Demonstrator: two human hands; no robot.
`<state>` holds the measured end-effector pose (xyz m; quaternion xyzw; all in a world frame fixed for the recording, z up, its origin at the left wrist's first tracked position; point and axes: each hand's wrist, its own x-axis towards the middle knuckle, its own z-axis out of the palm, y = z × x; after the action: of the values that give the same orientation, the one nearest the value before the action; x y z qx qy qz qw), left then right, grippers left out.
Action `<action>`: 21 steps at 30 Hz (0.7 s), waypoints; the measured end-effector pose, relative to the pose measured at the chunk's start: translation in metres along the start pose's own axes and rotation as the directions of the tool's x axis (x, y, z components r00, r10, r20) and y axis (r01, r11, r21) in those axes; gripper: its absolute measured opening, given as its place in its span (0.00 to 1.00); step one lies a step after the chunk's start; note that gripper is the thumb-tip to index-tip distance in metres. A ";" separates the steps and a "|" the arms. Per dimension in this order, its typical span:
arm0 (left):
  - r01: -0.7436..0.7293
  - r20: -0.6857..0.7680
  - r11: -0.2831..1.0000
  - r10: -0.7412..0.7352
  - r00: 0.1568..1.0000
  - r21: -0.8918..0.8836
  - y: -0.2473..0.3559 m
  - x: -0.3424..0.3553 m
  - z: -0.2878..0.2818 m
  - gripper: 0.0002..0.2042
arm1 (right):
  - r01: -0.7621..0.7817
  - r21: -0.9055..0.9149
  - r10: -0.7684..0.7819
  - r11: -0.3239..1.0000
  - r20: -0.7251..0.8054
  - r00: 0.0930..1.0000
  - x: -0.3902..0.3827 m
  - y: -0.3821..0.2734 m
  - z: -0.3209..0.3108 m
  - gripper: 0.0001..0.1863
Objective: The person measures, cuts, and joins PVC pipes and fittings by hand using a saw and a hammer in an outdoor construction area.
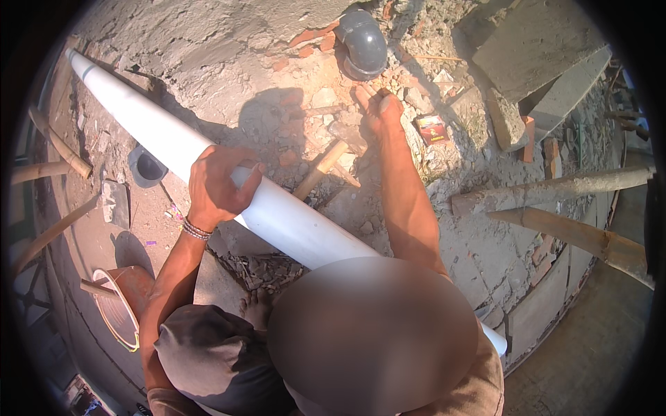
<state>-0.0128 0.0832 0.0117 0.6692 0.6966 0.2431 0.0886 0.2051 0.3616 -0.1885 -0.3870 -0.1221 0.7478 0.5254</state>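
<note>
A long white plastic pipe slants from the far left, under my body, to the lower right. My left hand is wrapped over the pipe's upper side, thumb toward the right, a beaded bracelet at the wrist. My right hand reaches forward to the broken ground, fingers stretched out and holding nothing that I can see. Just beyond its fingertips lies a dark grey pipe elbow against the rough wall base. Between my hands a tool with a wooden handle lies in the rubble; its grey end is partly covered in dust.
A small red packet lies right of my right forearm. Concrete slabs lean at the far right, above wooden poles. An orange-brown bucket lies tipped at the left, below a grey fitting. Bamboo poles stick in from the left.
</note>
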 end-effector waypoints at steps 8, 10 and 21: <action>0.010 0.002 1.000 -0.010 1.000 0.015 0.000 -0.001 -0.002 0.08 | -0.026 -0.013 0.026 1.000 0.021 0.999 -0.005 0.000 0.005 0.20; 0.008 0.006 1.000 -0.008 1.000 0.007 0.001 0.001 0.000 0.08 | -0.009 -0.029 0.010 1.000 0.016 1.000 -0.003 -0.003 0.000 0.20; -0.028 0.004 0.998 0.027 1.000 0.052 -0.002 0.001 0.002 0.08 | -0.010 -0.033 0.011 0.999 0.047 0.999 -0.002 -0.001 0.000 0.14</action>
<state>-0.0137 0.0847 0.0090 0.6812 0.6932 0.2250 0.0692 0.2061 0.3605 -0.1867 -0.3781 -0.1447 0.7575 0.5121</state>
